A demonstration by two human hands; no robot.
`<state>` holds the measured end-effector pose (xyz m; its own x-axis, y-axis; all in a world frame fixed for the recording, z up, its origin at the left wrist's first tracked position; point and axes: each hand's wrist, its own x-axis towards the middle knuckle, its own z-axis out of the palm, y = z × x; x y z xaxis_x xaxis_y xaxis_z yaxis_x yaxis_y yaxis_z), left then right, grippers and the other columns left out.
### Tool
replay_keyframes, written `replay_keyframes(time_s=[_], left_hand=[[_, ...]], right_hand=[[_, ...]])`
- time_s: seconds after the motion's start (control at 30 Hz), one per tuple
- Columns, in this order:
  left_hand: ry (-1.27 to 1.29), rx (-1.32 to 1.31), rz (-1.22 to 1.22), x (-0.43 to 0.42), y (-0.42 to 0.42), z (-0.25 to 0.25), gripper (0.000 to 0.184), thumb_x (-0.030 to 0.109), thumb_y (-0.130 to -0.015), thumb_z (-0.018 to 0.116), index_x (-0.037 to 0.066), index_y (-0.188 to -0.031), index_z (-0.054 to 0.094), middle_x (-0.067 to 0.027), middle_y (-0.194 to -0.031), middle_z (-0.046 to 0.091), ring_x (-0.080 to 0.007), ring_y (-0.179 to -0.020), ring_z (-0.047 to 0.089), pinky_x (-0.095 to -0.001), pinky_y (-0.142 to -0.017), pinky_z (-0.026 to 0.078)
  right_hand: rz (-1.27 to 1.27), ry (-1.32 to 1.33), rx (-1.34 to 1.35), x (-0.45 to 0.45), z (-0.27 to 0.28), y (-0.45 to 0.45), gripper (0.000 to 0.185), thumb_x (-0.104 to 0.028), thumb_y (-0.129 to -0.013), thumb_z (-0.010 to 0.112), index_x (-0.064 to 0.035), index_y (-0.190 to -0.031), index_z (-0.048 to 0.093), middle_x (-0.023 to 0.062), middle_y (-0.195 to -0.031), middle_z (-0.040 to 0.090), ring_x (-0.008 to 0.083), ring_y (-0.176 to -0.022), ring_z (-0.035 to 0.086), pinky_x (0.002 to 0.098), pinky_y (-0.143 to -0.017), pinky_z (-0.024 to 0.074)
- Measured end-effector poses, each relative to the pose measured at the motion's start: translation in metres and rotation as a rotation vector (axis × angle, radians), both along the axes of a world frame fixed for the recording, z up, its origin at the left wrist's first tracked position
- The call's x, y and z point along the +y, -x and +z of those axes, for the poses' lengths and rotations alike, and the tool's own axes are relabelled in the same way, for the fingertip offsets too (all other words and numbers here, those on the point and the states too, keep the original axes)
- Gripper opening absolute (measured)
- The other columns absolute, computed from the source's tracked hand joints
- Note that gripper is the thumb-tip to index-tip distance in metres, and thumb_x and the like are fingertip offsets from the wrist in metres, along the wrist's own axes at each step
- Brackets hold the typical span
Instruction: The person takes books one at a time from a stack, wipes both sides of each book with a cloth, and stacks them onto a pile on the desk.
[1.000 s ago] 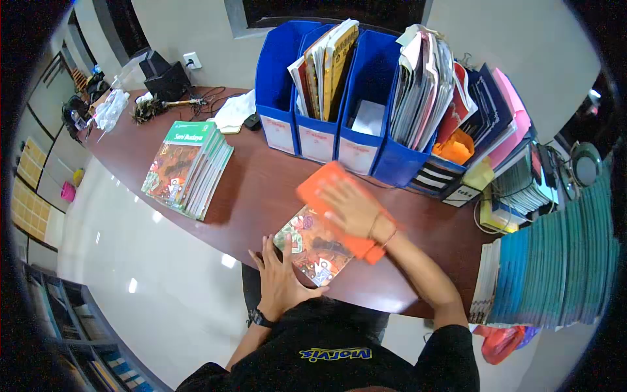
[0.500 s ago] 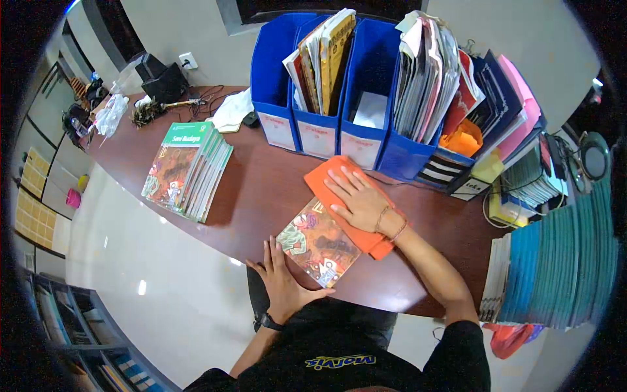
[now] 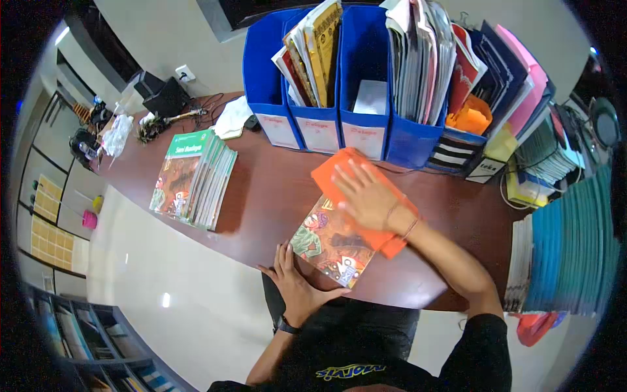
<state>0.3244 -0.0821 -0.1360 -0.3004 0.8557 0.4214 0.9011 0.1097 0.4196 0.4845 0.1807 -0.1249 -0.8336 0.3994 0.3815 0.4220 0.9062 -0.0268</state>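
A book with an orange-brown illustrated cover (image 3: 334, 243) lies on the brown desk (image 3: 274, 189) in front of me. My left hand (image 3: 297, 287) rests at its near left edge, fingers spread and thumb along the lower edge. An orange cloth (image 3: 382, 240) covers the book's upper right part. Flat on top of the cloth is my right hand (image 3: 371, 201), its fingers apart and pointing up and left. A stack of books with green-topped covers (image 3: 192, 176) stands on the desk to the left.
Blue file holders (image 3: 271, 78) with papers line the back. Folders (image 3: 499, 72) and a tall stack of teal books (image 3: 571, 255) stand at the right. A white cloth (image 3: 233, 119), cables and a black box (image 3: 166, 98) are at the back left. A shelf (image 3: 98, 333) is lower left.
The view has shifted, so the desk items sit differently in it. My right hand and the orange cloth have moved slightly over the book. My left hand stays at the book's edge.
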Motion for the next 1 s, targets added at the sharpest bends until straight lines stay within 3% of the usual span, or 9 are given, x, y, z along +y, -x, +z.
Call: replay_keyframes(time_s=[0.07,0.27,0.43,0.53,0.67,0.73,0.83,0.93,1.0], left_hand=[[0.016,0.035,-0.002,-0.002,0.001,-0.004,0.166,0.087,-0.048,0.089,-0.003,-0.17,0.019,-0.0277,-0.169,0.036,-0.0491,-0.148,0.043,-0.0832,-0.122,0.005],[0.013,0.103,-0.06,-0.019,0.008,-0.02,0.138,0.081,-0.072,0.08,0.001,-0.17,0.025,-0.0258,-0.174,0.029,-0.0495,-0.155,0.037,-0.0744,-0.127,0.013],[-0.116,0.061,-0.04,-0.051,0.056,-0.074,0.111,0.073,-0.093,0.066,0.004,-0.171,0.027,-0.029,-0.177,0.023,-0.0505,-0.162,0.026,-0.0643,-0.132,0.018],[-0.483,-0.054,0.491,-0.065,0.105,-0.139,0.106,0.062,-0.094,0.073,0.01,-0.173,0.026,-0.0322,-0.176,0.025,-0.0532,-0.16,0.029,-0.061,-0.129,0.026],[-0.049,-0.168,0.587,-0.09,0.165,-0.241,0.104,0.058,-0.094,0.074,0.012,-0.174,0.027,-0.0353,-0.174,0.024,-0.0576,-0.152,0.039,-0.0585,-0.123,0.038],[0.353,-0.171,0.43,-0.083,0.154,-0.206,0.096,0.053,-0.094,0.076,0.01,-0.17,0.036,-0.0372,-0.167,0.035,-0.0591,-0.139,0.05,-0.0559,-0.11,0.05],[0.499,-0.237,0.071,-0.065,0.186,-0.236,0.081,0.052,-0.094,0.073,0.009,-0.159,0.05,-0.0357,-0.155,0.05,-0.0597,-0.118,0.059,-0.0587,-0.094,0.056],[0.586,-0.111,0.125,-0.052,0.188,-0.262,0.073,0.051,-0.095,0.069,0.009,-0.153,0.056,-0.0334,-0.146,0.056,-0.0583,-0.11,0.06,-0.0597,-0.09,0.056],[0.672,0.026,0.176,-0.041,0.189,-0.269,0.065,0.05,-0.096,0.066,0.009,-0.147,0.061,-0.0312,-0.137,0.063,-0.0569,-0.102,0.06,-0.0607,-0.085,0.055]], right_hand=[[0.142,0.494,-0.308,-0.054,0.087,0.019,0.07,-0.043,-0.106,0.054,-0.0039,-0.164,0.046,0.0192,-0.175,0.037,0.0439,-0.164,0.027,0.0559,-0.134,0.0222],[0.446,0.298,0.18,-0.064,0.002,0.02,0.059,-0.044,-0.107,0.053,-0.0078,-0.155,0.056,0.0169,-0.17,0.044,0.0414,-0.153,0.043,0.0528,-0.131,0.0286],[0.108,0.046,0.104,0.01,-0.002,-0.013,0.061,-0.044,-0.109,0.048,-0.0065,-0.156,0.054,0.0181,-0.168,0.047,0.0418,-0.156,0.039,0.0551,-0.133,0.0234],[0.248,0.172,-0.045,-0.064,0.014,0.004,0.065,-0.046,-0.108,0.051,-0.0052,-0.159,0.052,0.0172,-0.168,0.047,0.0417,-0.158,0.036,0.0558,-0.134,0.0207],[0.513,0.231,0.124,-0.108,-0.004,0.024,0.068,-0.048,-0.105,0.053,-0.0066,-0.159,0.052,0.0177,-0.168,0.047,0.0391,-0.161,0.034,0.0539,-0.135,0.0216],[0.427,0.252,0.095,-0.072,0.007,0.013,0.067,-0.048,-0.106,0.052,-0.0065,-0.159,0.052,0.0162,-0.167,0.049,0.0368,-0.159,0.037,0.0532,-0.134,0.0232],[0.22,0.095,0.057,0.005,0.002,-0.006,0.067,-0.048,-0.108,0.05,-0.0052,-0.159,0.051,0.018,-0.166,0.05,0.0384,-0.155,0.042,0.0552,-0.133,0.024],[0.085,-0.061,0.002,-0.01,-0.001,-0.009,0.067,-0.045,-0.109,0.051,-0.0057,-0.163,0.046,0.0147,-0.173,0.041,0.04,-0.16,0.034,0.0548,-0.134,0.0231],[0.261,0.201,0.002,-0.077,0.019,0.008,0.064,-0.045,-0.111,0.046,-0.0065,-0.162,0.049,0.0138,-0.172,0.043,0.0375,-0.159,0.036,0.0553,-0.134,0.0227]])
